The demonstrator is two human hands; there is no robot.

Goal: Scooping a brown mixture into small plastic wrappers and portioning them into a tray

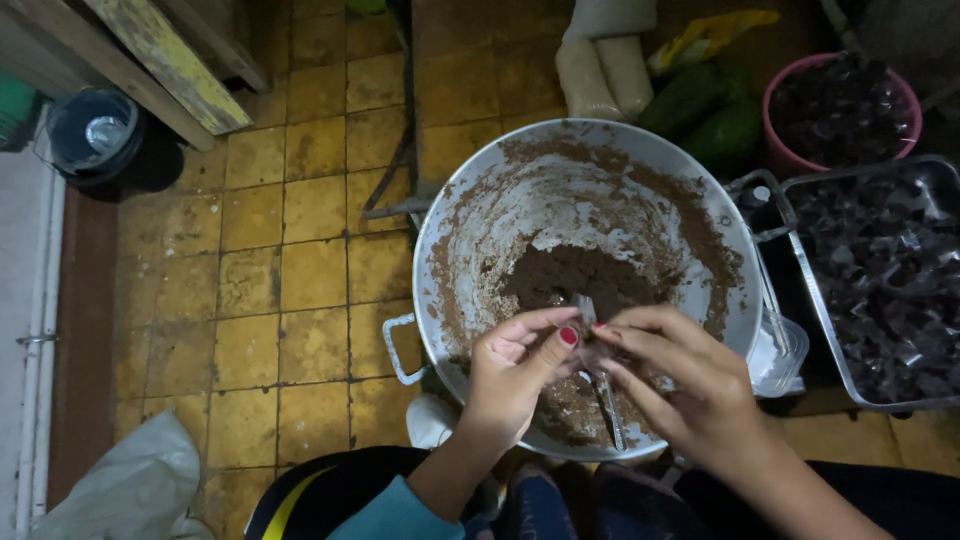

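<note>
A large round metal pan (480, 210) sits in front of me, smeared with brown paste, with a mound of the brown paste (580, 275) at its bottom. Over its near rim my left hand (515, 375) and my right hand (680, 375) meet fingertip to fingertip. Between them is a small clear wrapper and a metal fork (598, 370) whose tines point up toward the paste. My right hand's fingers lie along the fork's handle; my left thumb and forefinger pinch at the wrapper near the tines. Which hand bears the fork is partly hidden.
A metal tray (935, 180) of dark wrapped pieces stands at right, with a pink bowl (775, 100) of the same behind it. Green fruits (710, 110) and white sacks (600, 60) lie at the back. Yellow floor tiles (290, 250) spread left, with a dark bucket (95, 135).
</note>
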